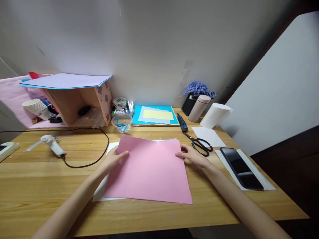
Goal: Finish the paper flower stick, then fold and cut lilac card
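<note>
A large pink sheet of paper (149,169) lies on the wooden table (37,186), on top of a white sheet (101,192) that sticks out at its left. My left hand (113,159) grips the pink sheet's left edge near the far corner, thumb on top. My right hand (193,156) pinches its right edge near the far corner. Both hands are closed on the sheet.
Black scissors (200,144) and a blue box cutter (182,122) lie right of my right hand. A phone (240,167) rests on white paper at the right. A glue gun (53,145) with black cable, a clear bowl (122,122), coloured card sheets (156,116), a flask (199,108) and a cardboard box (74,103) stand behind.
</note>
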`<state>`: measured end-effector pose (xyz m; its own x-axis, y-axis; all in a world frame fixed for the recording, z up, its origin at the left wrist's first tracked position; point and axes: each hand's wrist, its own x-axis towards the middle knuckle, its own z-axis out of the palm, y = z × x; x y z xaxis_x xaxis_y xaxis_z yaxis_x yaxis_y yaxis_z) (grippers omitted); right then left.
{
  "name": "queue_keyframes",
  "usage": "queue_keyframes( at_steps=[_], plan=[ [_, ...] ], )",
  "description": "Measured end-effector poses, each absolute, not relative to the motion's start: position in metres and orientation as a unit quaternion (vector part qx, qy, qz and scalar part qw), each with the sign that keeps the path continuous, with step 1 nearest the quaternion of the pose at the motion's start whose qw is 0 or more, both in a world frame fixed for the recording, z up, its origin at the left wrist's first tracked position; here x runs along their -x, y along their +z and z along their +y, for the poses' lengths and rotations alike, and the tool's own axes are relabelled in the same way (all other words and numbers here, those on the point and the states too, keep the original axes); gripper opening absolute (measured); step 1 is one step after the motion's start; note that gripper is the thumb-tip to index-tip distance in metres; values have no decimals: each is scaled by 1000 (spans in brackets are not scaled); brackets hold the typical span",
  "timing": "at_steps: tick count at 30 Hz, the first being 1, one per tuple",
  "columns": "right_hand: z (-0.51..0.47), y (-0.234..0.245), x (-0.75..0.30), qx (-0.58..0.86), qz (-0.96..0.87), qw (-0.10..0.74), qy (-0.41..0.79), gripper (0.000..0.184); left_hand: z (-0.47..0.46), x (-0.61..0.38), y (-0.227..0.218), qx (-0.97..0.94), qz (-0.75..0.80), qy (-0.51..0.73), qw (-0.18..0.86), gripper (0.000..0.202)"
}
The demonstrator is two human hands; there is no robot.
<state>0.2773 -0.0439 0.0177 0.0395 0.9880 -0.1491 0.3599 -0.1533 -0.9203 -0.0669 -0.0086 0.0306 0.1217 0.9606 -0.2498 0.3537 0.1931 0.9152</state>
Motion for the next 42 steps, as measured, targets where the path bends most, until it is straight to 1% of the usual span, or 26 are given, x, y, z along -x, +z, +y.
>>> queue_keyframes(
  at_steps=[3, 6, 8, 11, 13, 14, 16, 18, 19, 21, 22, 23, 25, 27, 29, 30, 32, 34, 36, 37, 39, 40, 42],
  plan=[
    [-39, 20, -283, 593, -487, 394, 506, 25, -6, 56, 32, -542, 564, 370, 501, 50],
    [-27, 33, -290, 581, -442, 463, 502, 39, 3, 41, 41, -532, 535, 436, 491, 51],
    [-21, 47, -295, 554, -449, 554, 431, 42, 11, 29, 54, -528, 505, 489, 475, 50],
    [-18, 73, -302, 495, -476, 697, 210, 33, 21, 13, 79, -535, 433, 566, 454, 47],
    [-22, 84, -310, 461, -489, 732, 106, 24, 26, 6, 92, -552, 393, 592, 437, 40],
    [-26, 87, -315, 457, -502, 729, 88, 20, 27, 5, 95, -567, 376, 592, 432, 34],
    [-33, 87, -329, 471, -549, 682, 104, 14, 27, 6, 92, -599, 354, 564, 444, 23],
    [-40, 82, -342, 486, -624, 588, 167, 10, 25, 13, 78, -600, 368, 528, 475, 19],
    [-42, 79, -347, 487, -662, 530, 206, 9, 23, 17, 68, -577, 393, 515, 498, 21],
    [-44, 74, -354, 483, -719, 410, 286, 10, 21, 27, 49, -478, 463, 496, 558, 35],
    [-44, 73, -354, 481, -734, 357, 320, 12, 19, 32, 40, -418, 476, 476, 610, 36],
    [-43, 72, -354, 481, -741, 314, 348, 13, 19, 37, 34, -365, 475, 453, 661, 33],
    [-40, 70, -351, 476, -747, 255, 387, 16, 18, 43, 26, -286, 443, 411, 744, 26],
    [-38, 66, -351, 473, -741, 245, 408, 19, 20, 45, 24, -260, 424, 386, 777, 30],
    [-36, 59, -353, 483, -717, 285, 414, 17, 22, 43, 25, -273, 442, 361, 775, 32],
    [-34, 54, -355, 495, -695, 327, 407, 15, 22, 41, 26, -286, 453, 348, 769, 32],
    [-31, 45, -360, 522, -634, 442, 360, 12, 23, 36, 29, -318, 465, 326, 759, 33],
    [-25, 39, -364, 526, -555, 578, 286, 8, 22, 30, 30, -360, 467, 312, 745, 35],
    [-18, 36, -368, 494, -467, 700, 219, 7, 19, 22, 31, -409, 479, 300, 717, 36],
    [-15, 35, -370, 473, -423, 747, 194, 8, 17, 18, 30, -433, 492, 290, 697, 37],
    [-9, 34, -376, 454, -350, 802, 169, 15, 14, 9, 30, -476, 523, 264, 656, 38],
    [-8, 32, -380, 461, -321, 810, 169, 19, 14, 4, 30, -498, 536, 256, 632, 38],
    [-6, 27, -388, 503, -279, 795, 192, 26, 13, -1, 35, -547, 547, 267, 575, 38]
  ],
)
